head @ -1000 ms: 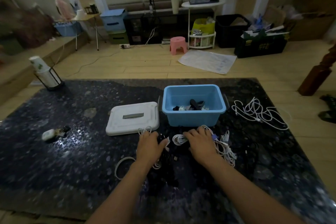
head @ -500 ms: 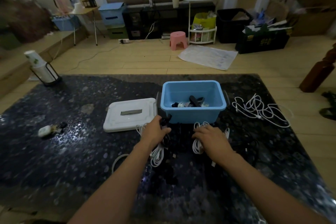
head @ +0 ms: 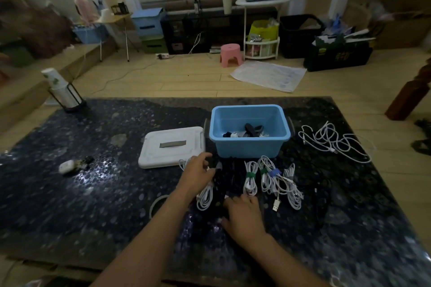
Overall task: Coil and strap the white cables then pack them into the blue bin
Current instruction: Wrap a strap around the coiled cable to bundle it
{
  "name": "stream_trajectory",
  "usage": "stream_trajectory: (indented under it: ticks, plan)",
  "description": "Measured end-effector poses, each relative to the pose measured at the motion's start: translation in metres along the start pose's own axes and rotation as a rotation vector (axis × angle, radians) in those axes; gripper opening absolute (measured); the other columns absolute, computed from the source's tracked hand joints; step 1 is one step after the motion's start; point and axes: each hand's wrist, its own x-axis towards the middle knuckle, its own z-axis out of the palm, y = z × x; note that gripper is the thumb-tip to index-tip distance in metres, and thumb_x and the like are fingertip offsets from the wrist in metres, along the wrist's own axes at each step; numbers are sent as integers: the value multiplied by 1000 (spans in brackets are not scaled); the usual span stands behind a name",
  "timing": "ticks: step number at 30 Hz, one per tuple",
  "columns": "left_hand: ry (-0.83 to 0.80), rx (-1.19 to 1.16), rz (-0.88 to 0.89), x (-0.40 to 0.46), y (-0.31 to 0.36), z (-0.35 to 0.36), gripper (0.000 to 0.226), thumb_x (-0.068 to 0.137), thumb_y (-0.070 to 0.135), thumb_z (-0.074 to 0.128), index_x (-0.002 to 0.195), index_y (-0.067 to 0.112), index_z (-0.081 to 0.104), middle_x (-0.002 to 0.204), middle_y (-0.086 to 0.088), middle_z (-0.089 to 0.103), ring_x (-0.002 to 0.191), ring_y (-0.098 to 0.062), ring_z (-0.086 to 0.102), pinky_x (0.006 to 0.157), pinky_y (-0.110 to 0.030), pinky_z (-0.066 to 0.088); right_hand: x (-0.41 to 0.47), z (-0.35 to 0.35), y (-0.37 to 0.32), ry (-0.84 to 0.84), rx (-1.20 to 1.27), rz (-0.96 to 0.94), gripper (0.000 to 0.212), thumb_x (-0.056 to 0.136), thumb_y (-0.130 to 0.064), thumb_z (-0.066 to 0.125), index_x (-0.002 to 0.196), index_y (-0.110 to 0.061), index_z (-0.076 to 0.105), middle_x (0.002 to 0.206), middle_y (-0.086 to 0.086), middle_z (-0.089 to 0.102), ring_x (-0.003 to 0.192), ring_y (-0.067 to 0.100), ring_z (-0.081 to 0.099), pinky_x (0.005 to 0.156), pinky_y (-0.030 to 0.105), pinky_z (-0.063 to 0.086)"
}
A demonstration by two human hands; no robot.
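The blue bin stands mid-table with a few dark and white items inside. In front of it lie three coiled white cables with green and blue straps. My left hand lies over the top of another white coil, fingers curled at its upper end by the bin's left corner. My right hand rests flat, fingers spread, on dark cables nearer to me. A loose tangle of white cables lies right of the bin.
The bin's white lid lies left of the bin. A small white device sits at the left, and a cup holder stands at the far left corner. Black cables spread over the dark table around the coils.
My right hand has drawn back toward me, uncovering the strapped coils in front of the bin. My left hand has stayed near the lid's corner over its coil.
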Motion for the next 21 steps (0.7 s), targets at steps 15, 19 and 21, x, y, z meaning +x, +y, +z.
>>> stream_trajectory:
  ticks: [15, 19, 21]
  plan:
    - [-347, -392, 226, -89, 61, 1, 16, 95, 9, 64, 109, 5, 70, 92, -10, 75, 78, -17, 71, 70, -24, 57, -15, -94, 34, 76, 612, 163, 23, 90, -31, 68, 69, -23, 62, 67, -2, 65, 65, 10, 60, 59, 31, 43]
    - [-399, -370, 233, -92, 69, 8, 17, 95, 1, 59, 105, 4, 72, 88, -17, 75, 74, -24, 72, 76, -37, 61, -28, -103, 50, 29, 631, 196, 47, 93, -45, 65, 54, -22, 50, 48, -14, 55, 48, -1, 49, 49, 19, 32]
    - [-400, -341, 250, -92, 70, 13, 20, 95, -1, 59, 100, 12, 74, 82, -12, 76, 72, -22, 72, 73, -33, 59, -35, -105, 54, 8, 642, 183, 49, 94, -48, 62, 57, -18, 55, 49, -13, 58, 48, 0, 52, 51, 21, 36]
